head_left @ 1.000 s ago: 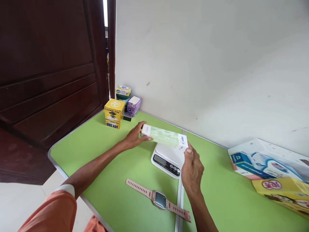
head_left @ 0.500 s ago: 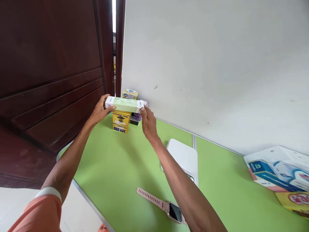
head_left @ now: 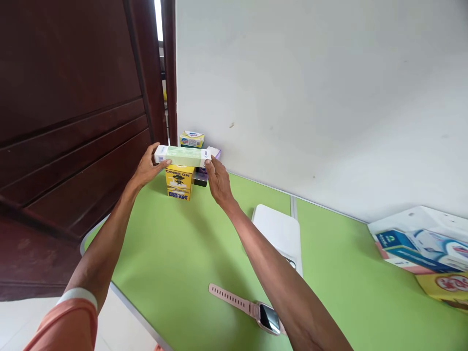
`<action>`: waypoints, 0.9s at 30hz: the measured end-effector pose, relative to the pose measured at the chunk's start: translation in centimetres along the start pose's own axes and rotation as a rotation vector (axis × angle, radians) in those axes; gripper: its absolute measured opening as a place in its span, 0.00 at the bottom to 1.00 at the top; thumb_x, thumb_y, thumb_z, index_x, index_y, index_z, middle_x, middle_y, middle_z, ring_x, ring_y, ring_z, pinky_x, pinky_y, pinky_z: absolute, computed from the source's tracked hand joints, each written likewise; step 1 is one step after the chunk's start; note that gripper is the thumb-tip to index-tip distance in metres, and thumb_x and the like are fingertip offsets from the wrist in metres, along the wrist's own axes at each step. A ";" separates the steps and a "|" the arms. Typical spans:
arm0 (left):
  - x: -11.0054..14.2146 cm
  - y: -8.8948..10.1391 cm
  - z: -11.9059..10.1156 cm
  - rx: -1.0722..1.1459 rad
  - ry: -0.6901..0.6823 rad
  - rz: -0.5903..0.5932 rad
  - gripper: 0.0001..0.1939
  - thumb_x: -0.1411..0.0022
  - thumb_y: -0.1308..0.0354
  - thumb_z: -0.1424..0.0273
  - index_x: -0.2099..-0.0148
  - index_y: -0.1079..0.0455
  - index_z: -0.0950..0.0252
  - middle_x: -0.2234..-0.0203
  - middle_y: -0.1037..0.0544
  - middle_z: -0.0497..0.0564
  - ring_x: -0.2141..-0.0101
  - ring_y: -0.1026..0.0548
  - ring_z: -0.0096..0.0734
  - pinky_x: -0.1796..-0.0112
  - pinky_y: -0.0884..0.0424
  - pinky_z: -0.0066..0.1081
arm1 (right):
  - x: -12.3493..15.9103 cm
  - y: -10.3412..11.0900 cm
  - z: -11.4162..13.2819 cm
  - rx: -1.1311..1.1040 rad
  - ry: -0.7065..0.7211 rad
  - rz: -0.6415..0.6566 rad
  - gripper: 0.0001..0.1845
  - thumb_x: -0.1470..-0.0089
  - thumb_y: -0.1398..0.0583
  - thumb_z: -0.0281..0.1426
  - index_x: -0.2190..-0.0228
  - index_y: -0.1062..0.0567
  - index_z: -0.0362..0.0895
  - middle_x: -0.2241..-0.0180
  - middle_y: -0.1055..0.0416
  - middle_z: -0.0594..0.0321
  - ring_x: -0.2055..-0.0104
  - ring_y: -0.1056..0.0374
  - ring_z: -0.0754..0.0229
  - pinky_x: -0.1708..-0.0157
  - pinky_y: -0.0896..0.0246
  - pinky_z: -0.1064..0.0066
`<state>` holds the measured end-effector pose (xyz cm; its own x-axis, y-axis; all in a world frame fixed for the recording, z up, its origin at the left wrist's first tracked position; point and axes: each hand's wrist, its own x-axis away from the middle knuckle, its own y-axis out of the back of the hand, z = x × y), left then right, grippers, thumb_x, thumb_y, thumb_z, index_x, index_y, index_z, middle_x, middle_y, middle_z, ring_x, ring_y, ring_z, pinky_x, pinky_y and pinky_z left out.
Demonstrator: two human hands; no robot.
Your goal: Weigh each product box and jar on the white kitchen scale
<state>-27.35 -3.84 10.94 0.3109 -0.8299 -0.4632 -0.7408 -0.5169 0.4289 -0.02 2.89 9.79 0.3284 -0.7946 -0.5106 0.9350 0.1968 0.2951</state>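
A long green and white carton (head_left: 185, 156) lies level between my two hands, above a yellow box (head_left: 179, 183) printed "COME ON". My left hand (head_left: 146, 167) grips its left end, thumb in front and fingers behind. At the right end, my right hand (head_left: 219, 179) is closed on it, thumb on the front corner. I cannot tell whether the carton rests on the yellow box or hangs just over it. Behind it stand a yellow and green soap box (head_left: 192, 138) and a purple and white box (head_left: 213, 152), partly hidden by the carton and my right hand.
On the green table (head_left: 175, 253) lie a pink-strapped smartwatch (head_left: 269, 318) and a white flat case (head_left: 276, 226), both partly behind my right forearm. Several colourful boxes (head_left: 420, 251) sit at the right. A white wall (head_left: 310, 97) and dark wooden door (head_left: 73, 73) border the table.
The carton has turned slightly to lie more level, its right end a little straighter. Both hands keep their hold. The camera view has shifted a little.
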 end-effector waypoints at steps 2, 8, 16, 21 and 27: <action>0.6 0.2 -0.6 -0.048 -0.033 -0.051 0.51 0.43 0.27 0.46 0.27 0.39 0.64 0.34 0.28 0.65 0.39 0.24 0.53 0.37 0.26 0.52 | 0.2 0.0 0.2 -0.016 -0.069 -0.026 0.58 0.37 0.55 0.73 0.33 0.27 0.38 0.32 0.30 0.39 0.28 0.38 0.36 0.27 0.47 0.40; 5.5 -3.0 -5.8 -0.332 -0.286 -0.320 0.38 0.32 0.34 0.52 0.28 0.37 0.64 0.34 0.29 0.66 0.32 0.32 0.54 0.32 0.34 0.53 | 3.6 1.8 1.8 -0.103 -0.110 -0.049 0.52 0.34 0.52 0.69 0.33 0.27 0.39 0.30 0.31 0.43 0.26 0.39 0.39 0.26 0.46 0.45; 15.3 -16.4 -9.8 -0.053 -0.398 0.357 0.27 0.27 0.38 0.60 0.31 0.36 0.61 0.41 0.24 0.62 0.41 0.23 0.49 0.42 0.23 0.49 | 16.2 10.3 1.0 -0.019 -0.239 -0.154 0.38 0.30 0.45 0.60 0.35 0.25 0.47 0.33 0.26 0.46 0.30 0.31 0.41 0.32 0.34 0.45; 18.6 -24.5 -15.8 0.145 -0.470 0.675 0.25 0.25 0.40 0.60 0.31 0.35 0.58 0.40 0.25 0.61 0.40 0.24 0.49 0.40 0.24 0.50 | 24.5 19.8 -0.6 0.193 -0.263 -0.414 0.30 0.28 0.45 0.54 0.41 0.23 0.46 0.39 0.22 0.45 0.37 0.25 0.43 0.40 0.26 0.48; 20.1 -37.7 -23.7 0.295 -0.364 0.983 0.31 0.33 0.34 0.59 0.33 0.34 0.61 0.39 0.27 0.62 0.40 0.25 0.52 0.39 0.25 0.53 | 29.3 31.6 -4.5 0.426 -0.421 -0.804 0.37 0.32 0.46 0.58 0.40 0.25 0.41 0.39 0.24 0.37 0.38 0.26 0.40 0.43 0.27 0.44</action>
<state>20.90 -5.97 3.83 -0.6548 -0.7161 -0.2418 -0.6980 0.4502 0.5569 39.76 -11.61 0.54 -0.5311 -0.7563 -0.3822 0.7053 -0.6445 0.2952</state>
